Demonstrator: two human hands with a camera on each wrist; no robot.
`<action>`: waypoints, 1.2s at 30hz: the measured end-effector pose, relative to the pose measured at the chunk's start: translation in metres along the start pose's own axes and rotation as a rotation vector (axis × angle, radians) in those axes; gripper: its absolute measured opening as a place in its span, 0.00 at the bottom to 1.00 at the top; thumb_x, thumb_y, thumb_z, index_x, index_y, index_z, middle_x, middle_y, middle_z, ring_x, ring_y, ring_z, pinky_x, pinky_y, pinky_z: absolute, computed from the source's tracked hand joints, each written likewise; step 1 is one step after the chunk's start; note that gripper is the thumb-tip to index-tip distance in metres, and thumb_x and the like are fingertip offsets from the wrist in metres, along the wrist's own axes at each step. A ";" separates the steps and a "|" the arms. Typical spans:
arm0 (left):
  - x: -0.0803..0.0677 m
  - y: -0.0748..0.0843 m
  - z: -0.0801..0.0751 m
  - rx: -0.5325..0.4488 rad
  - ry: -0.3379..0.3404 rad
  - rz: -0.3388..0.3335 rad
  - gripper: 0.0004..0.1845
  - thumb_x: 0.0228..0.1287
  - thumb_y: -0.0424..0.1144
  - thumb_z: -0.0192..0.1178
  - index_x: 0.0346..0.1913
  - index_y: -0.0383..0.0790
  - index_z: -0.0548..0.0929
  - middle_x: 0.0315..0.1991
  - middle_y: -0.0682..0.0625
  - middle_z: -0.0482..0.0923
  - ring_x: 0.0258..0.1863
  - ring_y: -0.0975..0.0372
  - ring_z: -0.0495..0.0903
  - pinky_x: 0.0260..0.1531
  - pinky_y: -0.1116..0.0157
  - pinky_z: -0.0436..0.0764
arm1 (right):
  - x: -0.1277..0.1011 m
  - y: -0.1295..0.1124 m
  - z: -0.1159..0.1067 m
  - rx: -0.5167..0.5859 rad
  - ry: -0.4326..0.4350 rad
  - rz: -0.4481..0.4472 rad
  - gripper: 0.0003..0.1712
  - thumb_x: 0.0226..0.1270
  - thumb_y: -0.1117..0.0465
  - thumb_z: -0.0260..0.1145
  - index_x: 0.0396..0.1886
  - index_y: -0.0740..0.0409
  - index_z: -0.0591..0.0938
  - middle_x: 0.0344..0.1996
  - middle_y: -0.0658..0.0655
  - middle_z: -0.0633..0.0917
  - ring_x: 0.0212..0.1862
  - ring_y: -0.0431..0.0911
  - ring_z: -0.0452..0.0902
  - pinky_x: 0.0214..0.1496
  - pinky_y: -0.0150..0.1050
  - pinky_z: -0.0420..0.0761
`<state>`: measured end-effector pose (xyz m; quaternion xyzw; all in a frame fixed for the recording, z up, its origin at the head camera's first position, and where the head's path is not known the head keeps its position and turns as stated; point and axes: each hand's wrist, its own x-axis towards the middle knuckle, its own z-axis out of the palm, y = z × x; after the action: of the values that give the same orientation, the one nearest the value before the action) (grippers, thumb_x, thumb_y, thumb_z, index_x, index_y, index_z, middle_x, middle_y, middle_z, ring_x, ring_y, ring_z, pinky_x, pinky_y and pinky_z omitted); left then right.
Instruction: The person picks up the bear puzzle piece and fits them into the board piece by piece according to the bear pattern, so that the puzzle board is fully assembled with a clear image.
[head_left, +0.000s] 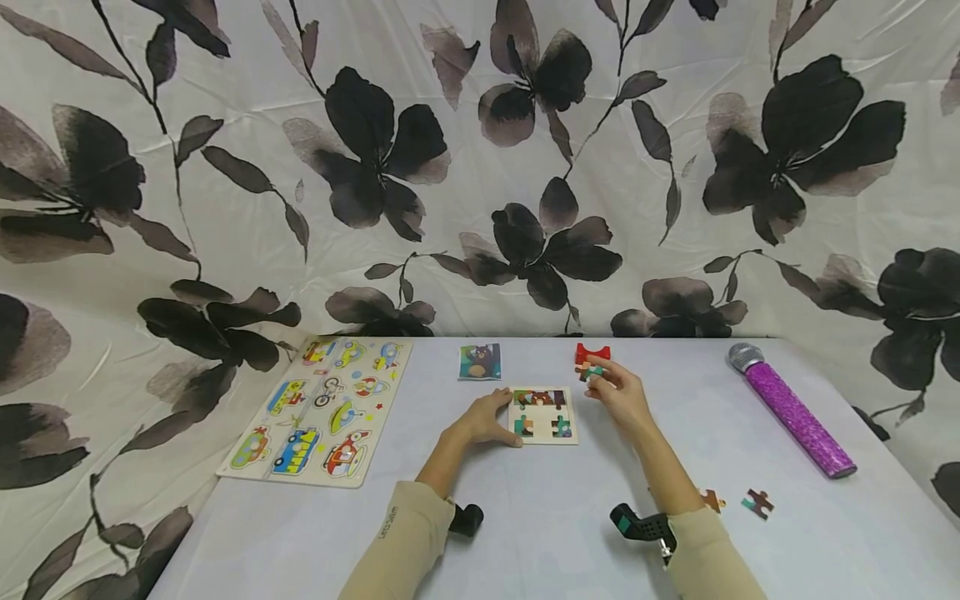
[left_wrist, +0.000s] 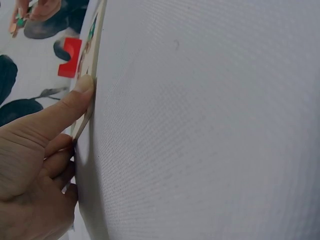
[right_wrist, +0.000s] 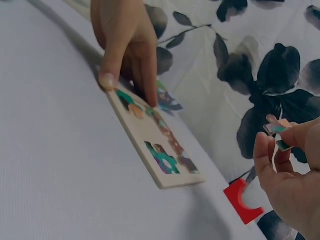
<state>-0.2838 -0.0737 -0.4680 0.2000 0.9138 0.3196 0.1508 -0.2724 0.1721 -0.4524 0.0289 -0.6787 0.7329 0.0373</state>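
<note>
My left hand (head_left: 480,419) grips the left edge of a small wooden jigsaw tray (head_left: 537,417), thumb at the near corner and fingers along the far side. Brown bear-patterned pieces fill the tray's far row, and a piece sits in each near corner; bare wood shows between. Off the tray's far right corner, my right hand (head_left: 624,402) pinches a jigsaw piece (head_left: 589,372) between thumb and fingertips. In the right wrist view this piece (right_wrist: 276,129) shows green and orange, held up above the table. Just behind it stands a red notched block (head_left: 593,352).
A bear picture card (head_left: 480,363) lies behind the tray. To the left is a large vehicle puzzle board (head_left: 315,417). Two loose jigsaw pieces (head_left: 759,503) lie near my right forearm, one partly hidden by it. A glittery purple microphone (head_left: 798,417) lies at the right.
</note>
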 end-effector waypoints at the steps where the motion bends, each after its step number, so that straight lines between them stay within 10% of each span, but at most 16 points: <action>1: 0.000 0.000 0.000 -0.001 0.002 0.000 0.48 0.39 0.46 0.72 0.64 0.32 0.60 0.67 0.43 0.52 0.66 0.48 0.48 0.63 0.53 0.51 | -0.001 -0.001 0.001 0.023 -0.016 -0.010 0.22 0.62 0.72 0.53 0.57 0.72 0.67 0.38 0.58 0.75 0.33 0.44 0.76 0.39 0.32 0.80; 9: 0.000 -0.001 0.000 -0.003 0.001 -0.008 0.49 0.39 0.46 0.72 0.64 0.33 0.60 0.67 0.43 0.52 0.66 0.49 0.48 0.63 0.52 0.50 | 0.003 0.000 0.018 0.105 0.053 0.013 0.15 0.58 0.73 0.57 0.45 0.77 0.70 0.30 0.53 0.78 0.30 0.40 0.78 0.37 0.34 0.80; 16: 0.000 0.000 -0.001 0.016 -0.006 -0.005 0.48 0.40 0.47 0.71 0.64 0.32 0.60 0.67 0.42 0.52 0.66 0.48 0.48 0.63 0.52 0.51 | 0.007 0.002 0.029 0.069 -0.007 -0.016 0.24 0.58 0.75 0.56 0.57 0.69 0.69 0.32 0.55 0.76 0.30 0.38 0.75 0.36 0.32 0.80; 29: 0.002 -0.001 0.001 0.000 -0.008 -0.013 0.48 0.40 0.46 0.71 0.64 0.32 0.59 0.67 0.44 0.52 0.66 0.50 0.48 0.63 0.53 0.51 | 0.012 0.007 0.046 0.045 0.017 0.021 0.15 0.58 0.69 0.61 0.41 0.78 0.74 0.28 0.52 0.80 0.28 0.40 0.79 0.39 0.38 0.80; 36: 0.003 -0.001 0.001 0.008 -0.007 -0.018 0.48 0.40 0.47 0.71 0.64 0.33 0.60 0.67 0.44 0.52 0.66 0.50 0.48 0.63 0.54 0.51 | 0.009 0.007 0.051 0.069 -0.011 0.054 0.20 0.56 0.72 0.61 0.50 0.73 0.71 0.28 0.53 0.81 0.28 0.42 0.79 0.44 0.44 0.78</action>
<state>-0.2859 -0.0727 -0.4696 0.1933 0.9164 0.3138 0.1560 -0.2827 0.1207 -0.4545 0.0157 -0.6538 0.7564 0.0130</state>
